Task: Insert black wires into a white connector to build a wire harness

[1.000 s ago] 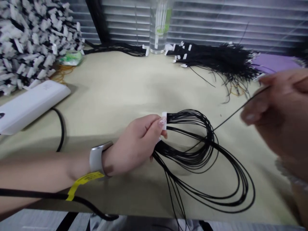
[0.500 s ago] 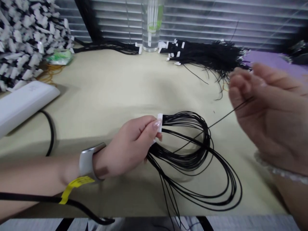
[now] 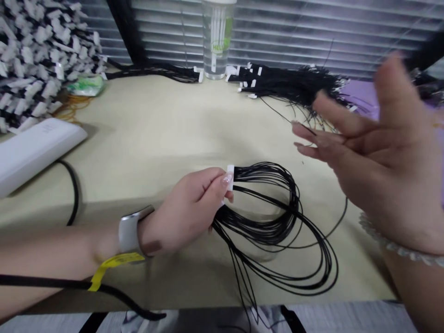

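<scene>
My left hand (image 3: 194,203) is closed, its thumb and fingers pinching the white connector (image 3: 230,177) of a looped bundle of thin black wires (image 3: 293,222). The loops spread to the right of that hand and several strands hang over the front edge of the table. My right hand (image 3: 378,143) is raised at the right, palm showing, fingers stretched and spread, slightly blurred. One loose black wire (image 3: 342,217) curves up from the loops and passes behind this hand. A short dark line crosses near its fingertips; whether it is that wire's end, I cannot tell.
White-ended black cables (image 3: 41,60) are heaped at the left, near a white power strip (image 3: 41,150). A water bottle (image 3: 215,51) stands at the back between cable bundles (image 3: 152,71) and a larger wire pile (image 3: 294,85). A yellow-tagged black cord (image 3: 118,298) crosses the front left.
My right hand has gone from curled fingers drawing a wire tight to spread fingers, further left and up. That wire now hangs slack in a curve. My left hand keeps its grip.
</scene>
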A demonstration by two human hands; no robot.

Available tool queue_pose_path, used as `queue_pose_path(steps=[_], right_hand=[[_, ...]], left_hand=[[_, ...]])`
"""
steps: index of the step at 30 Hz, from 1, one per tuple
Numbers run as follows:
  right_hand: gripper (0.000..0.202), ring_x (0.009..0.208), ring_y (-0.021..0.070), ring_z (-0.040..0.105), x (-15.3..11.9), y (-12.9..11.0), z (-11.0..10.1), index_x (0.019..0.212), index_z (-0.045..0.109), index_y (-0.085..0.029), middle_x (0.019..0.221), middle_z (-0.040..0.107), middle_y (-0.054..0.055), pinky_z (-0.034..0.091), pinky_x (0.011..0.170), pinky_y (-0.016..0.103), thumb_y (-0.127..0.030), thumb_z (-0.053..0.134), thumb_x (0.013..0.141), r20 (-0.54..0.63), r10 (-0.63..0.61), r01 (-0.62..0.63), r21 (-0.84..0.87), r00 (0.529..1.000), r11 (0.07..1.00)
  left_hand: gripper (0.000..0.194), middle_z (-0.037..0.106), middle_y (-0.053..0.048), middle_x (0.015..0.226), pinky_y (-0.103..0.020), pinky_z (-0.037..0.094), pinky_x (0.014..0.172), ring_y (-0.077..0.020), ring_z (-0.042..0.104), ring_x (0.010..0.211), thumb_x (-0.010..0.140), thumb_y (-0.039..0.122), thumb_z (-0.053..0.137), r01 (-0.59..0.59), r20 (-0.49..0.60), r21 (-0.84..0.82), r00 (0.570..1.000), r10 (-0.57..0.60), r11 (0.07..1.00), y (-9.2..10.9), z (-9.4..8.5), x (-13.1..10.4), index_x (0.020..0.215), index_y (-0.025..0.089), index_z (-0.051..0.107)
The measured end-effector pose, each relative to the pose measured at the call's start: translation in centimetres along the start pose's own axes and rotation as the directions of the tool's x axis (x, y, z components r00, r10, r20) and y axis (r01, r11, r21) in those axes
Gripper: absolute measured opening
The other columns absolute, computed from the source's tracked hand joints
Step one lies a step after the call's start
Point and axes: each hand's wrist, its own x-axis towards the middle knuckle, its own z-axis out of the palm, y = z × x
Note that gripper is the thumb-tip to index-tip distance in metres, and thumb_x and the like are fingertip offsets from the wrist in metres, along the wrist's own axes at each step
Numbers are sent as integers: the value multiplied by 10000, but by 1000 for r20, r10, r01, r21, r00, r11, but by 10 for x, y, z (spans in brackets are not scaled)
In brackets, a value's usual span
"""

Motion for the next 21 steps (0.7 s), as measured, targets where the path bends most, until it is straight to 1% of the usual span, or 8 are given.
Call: queue_pose_path(steps=[1, 2, 4, 5, 9, 14, 16, 21], right_hand=[[567, 1062, 157, 594, -2, -2, 2, 1324, 453, -262, 1171, 590, 23, 567, 834, 283, -89, 608, 807, 2, -3, 3, 12, 1000, 1000], [403, 871, 141, 653, -4, -4, 2, 1212, 563, -210, 971, 655, 28, 584, 722, 259, -122, 607, 821, 11, 9, -9, 5, 1000, 1000], [176, 580, 78, 599, -8, -8, 0, 994, 670, -192, 735, 644, 7, 510, 506, 174, -193, 628, 824, 42, 37, -33, -78, 998, 996], [116, 542, 60, 565, -10, -9, -1, 920, 686, -204, 712, 639, -2, 457, 457, 147, -227, 645, 814, 73, 34, -23, -147, 997, 989], [66, 577, 35, 558, -18, -15, 4, 790, 666, -225, 706, 647, -49, 416, 494, 121, -287, 650, 808, 254, 2, 102, -393, 967, 914], [107, 764, 36, 576, -24, -16, 19, 891, 653, -184, 840, 634, -26, 447, 658, 121, -146, 558, 858, 423, -91, 242, -318, 901, 917], [142, 783, 30, 567, -27, -15, 23, 951, 645, -173, 863, 625, -18, 446, 681, 114, -127, 537, 871, 415, -148, 284, -287, 897, 915], [92, 692, 18, 573, -36, -12, 30, 917, 586, -192, 810, 639, -56, 431, 610, 106, -156, 604, 834, 280, -162, 268, -398, 946, 877]], left_hand=[[393, 448, 40, 574, -166, 341, 505, -64, 412, 530, 947, 386, 315, -15, -5, 3, 1000, 15, 1000, 0, 0, 0, 669, 163, 480], [388, 446, 42, 580, -166, 339, 511, -61, 408, 532, 948, 371, 317, -31, -11, 3, 999, 31, 1000, 0, 0, 0, 667, 160, 482], [383, 446, 44, 588, -166, 337, 508, -59, 405, 533, 948, 369, 318, -37, -19, -9, 999, 37, 999, -1, -1, 0, 671, 160, 480], [385, 445, 45, 585, -167, 335, 497, -61, 403, 525, 948, 382, 313, -25, -18, -22, 1000, 24, 999, -1, -1, 0, 679, 163, 479], [386, 428, 50, 569, -169, 322, 468, -60, 386, 500, 947, 394, 307, -7, -6, -47, 1000, 7, 999, -2, 0, -1, 687, 166, 479], [370, 408, 53, 554, -175, 313, 463, -59, 373, 487, 945, 353, 310, -1, 29, -39, 1000, 2, 999, 3, -1, -1, 671, 162, 470], [365, 418, 50, 563, -179, 322, 474, -63, 384, 502, 942, 353, 316, -1, 46, -39, 999, 3, 999, 5, -1, -2, 671, 162, 467], [326, 422, 46, 588, -180, 340, 515, -66, 382, 537, 938, 290, 332, -73, 94, -40, 993, 77, 997, 6, -1, -1, 676, 159, 476]])
